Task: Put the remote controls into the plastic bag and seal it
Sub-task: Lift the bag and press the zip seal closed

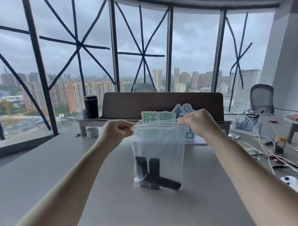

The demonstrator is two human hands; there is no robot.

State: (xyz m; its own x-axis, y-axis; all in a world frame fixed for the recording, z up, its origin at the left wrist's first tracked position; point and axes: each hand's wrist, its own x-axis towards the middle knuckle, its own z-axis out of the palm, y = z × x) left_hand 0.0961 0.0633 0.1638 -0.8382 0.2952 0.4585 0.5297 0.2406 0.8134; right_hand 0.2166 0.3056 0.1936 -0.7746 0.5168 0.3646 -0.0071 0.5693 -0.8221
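A clear plastic bag [160, 146] with a red zip line hangs upright over the grey table [62, 166], its bottom resting on the surface. Inside it lie three black remote controls [154, 173]: two stand upright side by side and one lies crosswise at the bottom. My left hand [117, 131] pinches the bag's top left corner. My right hand [196, 122] pinches the top right corner. The zip strip is stretched taut between both hands.
A green and blue sign [162, 117] stands behind the bag before a brown divider [161, 102]. A black tumbler [91, 106] sits on a shelf at left. Cables and small electronics [273, 150] crowd the right side; a white controller [290, 179] lies near my right forearm.
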